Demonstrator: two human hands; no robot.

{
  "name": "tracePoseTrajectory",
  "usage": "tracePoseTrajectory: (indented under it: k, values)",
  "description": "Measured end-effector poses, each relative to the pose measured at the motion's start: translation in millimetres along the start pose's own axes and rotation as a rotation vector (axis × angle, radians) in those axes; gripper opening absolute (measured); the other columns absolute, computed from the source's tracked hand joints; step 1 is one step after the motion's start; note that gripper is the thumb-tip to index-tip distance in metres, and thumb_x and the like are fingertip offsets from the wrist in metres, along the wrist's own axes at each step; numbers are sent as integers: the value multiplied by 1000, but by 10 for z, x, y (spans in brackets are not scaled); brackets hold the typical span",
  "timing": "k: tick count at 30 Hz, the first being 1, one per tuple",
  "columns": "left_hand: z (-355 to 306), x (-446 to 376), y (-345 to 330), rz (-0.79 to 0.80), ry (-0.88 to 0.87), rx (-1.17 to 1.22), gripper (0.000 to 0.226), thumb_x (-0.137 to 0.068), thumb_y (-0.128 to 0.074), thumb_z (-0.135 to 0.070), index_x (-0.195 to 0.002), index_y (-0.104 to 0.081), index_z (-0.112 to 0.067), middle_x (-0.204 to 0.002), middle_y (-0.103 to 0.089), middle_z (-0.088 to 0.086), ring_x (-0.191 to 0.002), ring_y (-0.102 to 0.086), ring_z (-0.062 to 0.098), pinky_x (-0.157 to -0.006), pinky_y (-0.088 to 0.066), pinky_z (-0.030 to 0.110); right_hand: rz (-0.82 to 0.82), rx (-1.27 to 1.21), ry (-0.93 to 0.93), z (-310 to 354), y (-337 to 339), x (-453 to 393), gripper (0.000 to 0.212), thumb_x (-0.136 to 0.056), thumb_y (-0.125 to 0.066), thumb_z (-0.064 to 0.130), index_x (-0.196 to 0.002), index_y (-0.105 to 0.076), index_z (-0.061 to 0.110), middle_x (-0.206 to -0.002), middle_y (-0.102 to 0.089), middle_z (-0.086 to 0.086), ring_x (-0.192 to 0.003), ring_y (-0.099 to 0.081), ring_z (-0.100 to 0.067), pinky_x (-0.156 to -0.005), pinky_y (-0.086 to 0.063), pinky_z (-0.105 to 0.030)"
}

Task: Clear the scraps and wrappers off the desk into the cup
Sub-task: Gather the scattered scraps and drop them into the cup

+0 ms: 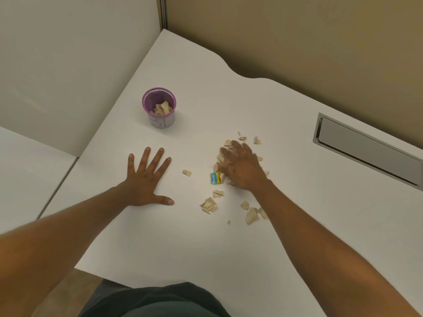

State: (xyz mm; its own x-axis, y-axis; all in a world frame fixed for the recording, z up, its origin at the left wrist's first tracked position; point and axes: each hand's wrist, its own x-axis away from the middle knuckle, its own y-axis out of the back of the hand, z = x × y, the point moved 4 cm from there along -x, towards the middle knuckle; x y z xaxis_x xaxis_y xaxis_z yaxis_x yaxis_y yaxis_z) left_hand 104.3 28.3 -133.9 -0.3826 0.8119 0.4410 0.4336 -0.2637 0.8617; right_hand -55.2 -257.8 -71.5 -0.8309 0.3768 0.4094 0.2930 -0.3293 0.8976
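Resting flat, left hand (146, 179); right hand (242, 167) cupped over scraps (209, 205).

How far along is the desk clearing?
Partly done. The purple cup already holds some tan scraps. The right hand is over the main scrap pile; the left hand lies flat on the desk. Left: loose scraps around the pile and the blue wrapper.

Bare desk (194, 138) between scraps (209, 205) and cup (159, 107)
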Motion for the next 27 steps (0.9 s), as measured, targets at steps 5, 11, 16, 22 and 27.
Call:
tracePoseTrajectory:
  k: [5, 11, 16, 22, 27]
  values:
    - [-19, 7, 21, 12, 15, -25, 138, -55, -19, -113, -160, 27, -37, -167, 42, -7, -155, 37, 32, -120, 17, 71, 70, 51, 3, 63, -235, 373, 76, -91, -51, 68, -156, -20, 44, -169, -6, 2, -155, -8, -34, -114, -35, -57]
    - [-25, 3, 29, 26, 16, -20, 139, -53, -16, -114, -160, 29, -36, -165, 44, -7, -155, 38, 33, -120, 17, 72, 3, 68, -19, 140, -306, 527, 59, -98, -57, 18, -150, -38, 37, -163, -26, -1, -141, -32, -32, -95, -52, -39]
    - [-21, 3, 30, 34, 13, -15, 139, -55, -20, -113, -160, 29, -36, -165, 45, -7, -154, 40, 33, -119, 20, 71, -135, 9, -57, 203, -297, 521, 37, -92, -58, 7, -125, -63, 22, -127, -56, 2, -115, -49, -24, -85, -52, -33]
    - [-15, -7, 18, 22, 1, 0, 138, -57, -24, -113, -159, 30, -37, -163, 47, -8, -153, 42, 32, -118, 22, 71, -237, -176, -164, 131, -173, 411, 34, -88, -50, -6, -103, -76, 9, -95, -69, -3, -98, -60, -26, -74, -45, -28]
    - [-21, 3, 9, -10, -4, -10, 136, -56, -17, -114, -155, 37, -38, -163, 48, -5, -155, 36, 34, -117, 22, 70, -320, -690, -376, 252, 161, 383, 26, -91, -63, 1, -106, -80, 13, -114, -77, -2, -108, -70, -8, -87, -43, 0]
